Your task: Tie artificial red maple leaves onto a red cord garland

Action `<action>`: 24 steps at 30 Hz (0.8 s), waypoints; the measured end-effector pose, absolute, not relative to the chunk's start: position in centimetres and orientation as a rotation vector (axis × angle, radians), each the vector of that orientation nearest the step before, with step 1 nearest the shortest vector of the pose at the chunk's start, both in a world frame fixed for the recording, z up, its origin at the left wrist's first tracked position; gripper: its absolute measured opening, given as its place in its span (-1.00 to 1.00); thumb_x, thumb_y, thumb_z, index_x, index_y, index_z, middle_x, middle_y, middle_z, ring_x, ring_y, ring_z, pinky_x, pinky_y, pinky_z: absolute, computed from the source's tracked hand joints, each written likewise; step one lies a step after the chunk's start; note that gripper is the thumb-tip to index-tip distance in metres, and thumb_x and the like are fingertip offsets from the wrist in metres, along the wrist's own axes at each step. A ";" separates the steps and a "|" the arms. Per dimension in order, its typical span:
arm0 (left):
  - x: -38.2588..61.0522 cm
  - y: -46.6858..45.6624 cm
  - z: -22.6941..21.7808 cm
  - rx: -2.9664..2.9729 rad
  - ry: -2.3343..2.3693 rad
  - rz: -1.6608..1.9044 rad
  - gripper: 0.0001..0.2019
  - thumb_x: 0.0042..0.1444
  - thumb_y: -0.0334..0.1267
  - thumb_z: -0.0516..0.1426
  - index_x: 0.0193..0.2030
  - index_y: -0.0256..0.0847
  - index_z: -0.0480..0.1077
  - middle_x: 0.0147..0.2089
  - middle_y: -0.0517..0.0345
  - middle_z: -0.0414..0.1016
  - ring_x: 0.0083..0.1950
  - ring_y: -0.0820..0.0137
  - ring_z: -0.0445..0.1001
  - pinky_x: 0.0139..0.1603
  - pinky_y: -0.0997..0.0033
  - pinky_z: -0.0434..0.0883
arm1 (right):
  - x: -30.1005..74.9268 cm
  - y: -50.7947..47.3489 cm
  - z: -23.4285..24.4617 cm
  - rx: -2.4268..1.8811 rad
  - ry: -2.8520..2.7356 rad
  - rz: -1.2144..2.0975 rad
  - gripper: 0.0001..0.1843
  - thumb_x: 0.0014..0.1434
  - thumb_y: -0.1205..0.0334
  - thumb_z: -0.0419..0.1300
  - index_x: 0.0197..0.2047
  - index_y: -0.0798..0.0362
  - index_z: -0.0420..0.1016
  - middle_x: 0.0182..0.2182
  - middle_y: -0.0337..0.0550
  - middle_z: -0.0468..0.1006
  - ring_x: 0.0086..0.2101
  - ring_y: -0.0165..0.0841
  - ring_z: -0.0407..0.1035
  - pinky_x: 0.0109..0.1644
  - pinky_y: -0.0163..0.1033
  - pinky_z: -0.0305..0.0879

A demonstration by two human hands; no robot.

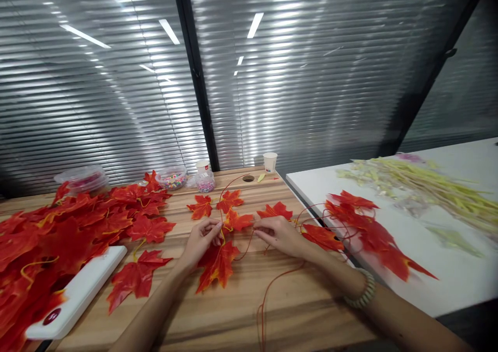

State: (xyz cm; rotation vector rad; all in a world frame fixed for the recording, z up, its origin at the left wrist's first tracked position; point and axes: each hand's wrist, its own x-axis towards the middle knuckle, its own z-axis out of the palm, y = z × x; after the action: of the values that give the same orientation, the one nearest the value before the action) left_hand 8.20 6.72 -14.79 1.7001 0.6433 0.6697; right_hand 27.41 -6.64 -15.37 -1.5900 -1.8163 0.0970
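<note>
Left hand: thumb and index pinched at the yellow stem of a red leaf, red cord at the same spot; can't tell exactly how stem and cord meet. Leaf sits just below and right of the left fingertips, over the wooden table, its points spread toward the person. Right hand: fingers pinched on the cord, left of the wrist bracelet; leaf is left of this hand, not touching it. Cord curves between the hands; one end arcs up past the left fingertips. Loose leaves just beyond the hands, one touching distance unclear behind the right. More leaves strung on cord at right, partly on the white table. Big leaf pile far left, white device beside it. Paper cup at back, bead tub left of it.
</note>
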 end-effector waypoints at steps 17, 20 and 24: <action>8.3 6.5 -14.9 1.697 0.616 0.625 -0.76 -0.01 -0.11 0.12 -0.38 -0.28 0.33 -0.61 0.24 0.36 -0.59 0.52 0.31 -0.53 0.55 0.26 | 27.5 -6.6 -15.5 -1.584 -1.862 0.130 -0.80 0.15 0.28 0.05 -0.23 0.08 0.48 -0.42 -0.16 0.53 -0.45 -0.41 0.34 -0.37 -0.36 0.18; 8.4 6.4 -14.9 1.707 0.607 0.596 -0.75 -0.01 -0.10 0.11 -0.39 -0.28 0.32 -0.60 0.23 0.36 -0.59 0.52 0.31 -0.52 0.54 0.27 | 27.5 -6.5 -15.5 -1.584 -1.873 0.131 -0.79 0.15 0.27 0.05 -0.22 0.09 0.48 -0.42 -0.15 0.53 -0.45 -0.41 0.34 -0.37 -0.36 0.19; 8.4 6.2 -15.0 1.725 0.596 0.534 -0.74 -0.02 -0.08 0.11 -0.41 -0.29 0.32 -0.59 0.22 0.37 -0.58 0.51 0.31 -0.51 0.53 0.29 | 27.4 -6.4 -15.7 -1.575 -1.883 0.153 -0.79 0.14 0.26 0.05 -0.21 0.09 0.48 -0.38 -0.14 0.53 -0.40 -0.39 0.37 -0.30 -0.34 0.22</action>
State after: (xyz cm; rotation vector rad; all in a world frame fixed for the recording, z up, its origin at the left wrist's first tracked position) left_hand 8.39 6.23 -14.96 1.7253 0.5961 0.5344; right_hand 27.44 -6.45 -15.66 -1.5747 -1.8834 0.1530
